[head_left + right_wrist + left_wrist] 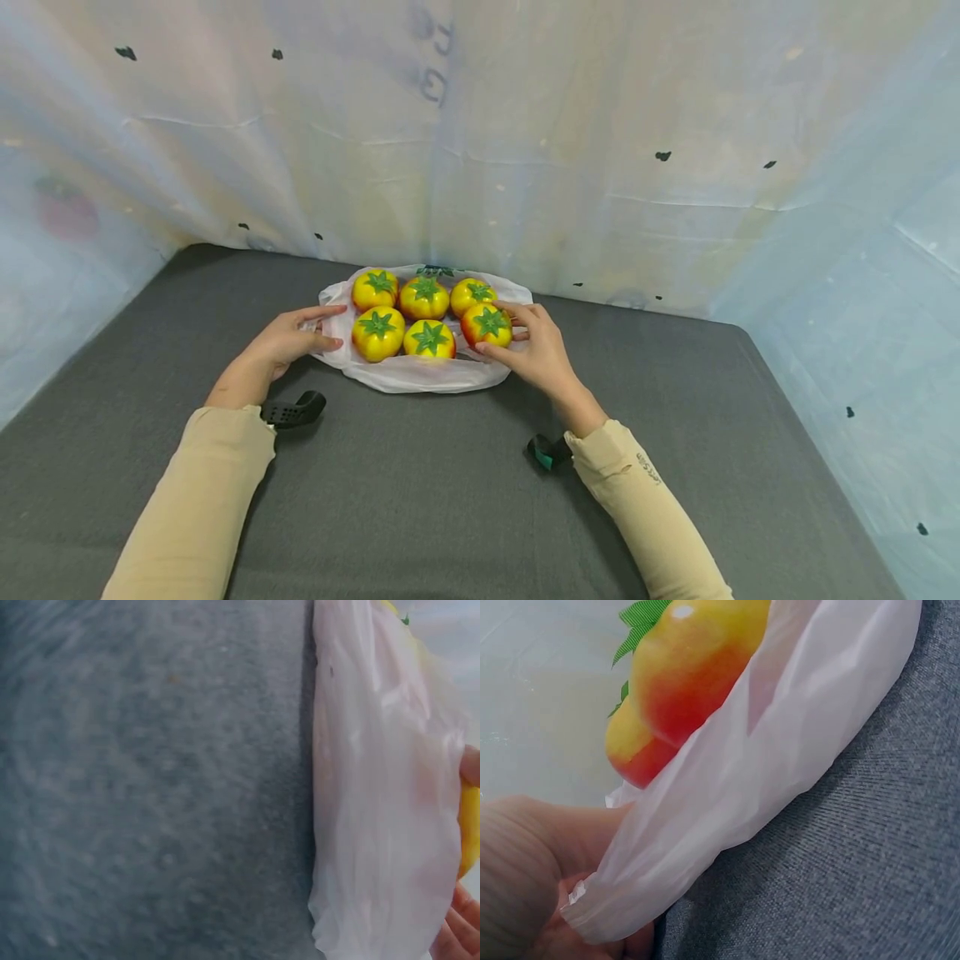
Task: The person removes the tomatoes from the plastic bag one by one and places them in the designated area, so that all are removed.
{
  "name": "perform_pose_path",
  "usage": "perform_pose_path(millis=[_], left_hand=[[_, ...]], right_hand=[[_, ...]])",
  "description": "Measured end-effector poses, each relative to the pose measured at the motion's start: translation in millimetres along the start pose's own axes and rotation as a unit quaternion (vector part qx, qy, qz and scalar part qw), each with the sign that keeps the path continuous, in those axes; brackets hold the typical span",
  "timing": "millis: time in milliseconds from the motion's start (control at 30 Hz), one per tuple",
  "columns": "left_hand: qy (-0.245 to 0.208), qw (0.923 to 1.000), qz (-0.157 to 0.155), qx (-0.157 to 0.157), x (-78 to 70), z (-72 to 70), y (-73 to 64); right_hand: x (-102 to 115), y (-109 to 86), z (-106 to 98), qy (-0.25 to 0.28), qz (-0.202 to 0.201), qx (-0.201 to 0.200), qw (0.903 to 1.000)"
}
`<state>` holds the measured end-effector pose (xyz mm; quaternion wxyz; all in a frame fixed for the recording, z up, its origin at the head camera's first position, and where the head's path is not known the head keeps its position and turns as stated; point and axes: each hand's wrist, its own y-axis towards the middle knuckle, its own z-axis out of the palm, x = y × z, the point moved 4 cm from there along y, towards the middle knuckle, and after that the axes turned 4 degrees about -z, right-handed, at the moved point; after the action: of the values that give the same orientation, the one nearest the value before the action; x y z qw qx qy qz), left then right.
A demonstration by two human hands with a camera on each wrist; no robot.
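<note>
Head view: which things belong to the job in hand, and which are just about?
Apparently in the job:
- bag, its edge pinched by the left hand
- six fruits within its rim; the right hand grips the rightmost fruit

Just about:
- table
- sheet behind it
- black bands by the wrists

The head view is evenly lit by diffuse light; soft shadows are cast beside both sleeves (pixel 195 500). Glare is caught on one fruit (pixel 694 667) in the left wrist view. The grey cloth (pixel 157 780) is blurred in the right wrist view.
</note>
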<state>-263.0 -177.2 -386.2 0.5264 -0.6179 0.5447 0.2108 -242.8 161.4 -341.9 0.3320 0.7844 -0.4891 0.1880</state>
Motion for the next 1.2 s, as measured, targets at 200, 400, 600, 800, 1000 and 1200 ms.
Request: perform_pose_path(millis=[200, 400, 600, 800, 1000, 1200], left_hand=[[-0.002, 1.0, 0.002, 0.002, 0.6, 0.1, 0.3], [0.0, 1.0, 0.004, 0.005, 0.7, -0.2, -0.3], [0.003, 1.0, 0.003, 0.004, 0.9, -0.7, -0.9], [0.004, 1.0, 0.0, 0.005, 1.9, -0.4, -0.5], [0.001, 1.0, 0.005, 0.006, 1.8, -0.5, 0.1], [0.002, 1.0, 0.005, 0.007, 2.1, -0.5, -0.5]], right_hand=[[0, 0.4, -4, 0.007, 0.02, -0.008, 0.9997], [-1, 0.5, -10, 0.004, 0.032, -0.02, 0.9993], [-4, 0.9, -16, 0.005, 0.035, -0.033, 0.9988], [-8, 1.1, -22, 0.022, 0.047, -0.048, 0.9975], [-12, 1.8, -28, 0.017, 0.057, -0.059, 0.9965], [-16, 0.6, -37, 0.02, 0.075, -0.079, 0.9938]])
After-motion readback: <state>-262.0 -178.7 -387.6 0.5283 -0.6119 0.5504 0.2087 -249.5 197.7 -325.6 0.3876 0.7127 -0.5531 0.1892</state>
